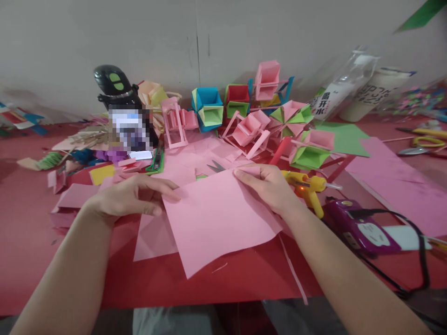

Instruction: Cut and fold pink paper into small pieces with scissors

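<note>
Fingers [164, 186] of your half-open left hand [122, 197] are touching the upper-left corner of the pink sheet [216, 223], centre frame; whether they are gripping, I cannot tell. Your right hand [267, 186] is pinching its upper-right edge. Its long axis is rising rightward over a red tabletop [251, 279]; a gray wall [230, 37] is spanning the upper frame.

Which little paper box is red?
The red folded-paper box, above a green folded-paper box and just right of the blue folded-paper box; only its walls show red.

The sheet [216, 218] is pink, the tabletop [244, 281] red, the wall [139, 37] grey.
</note>
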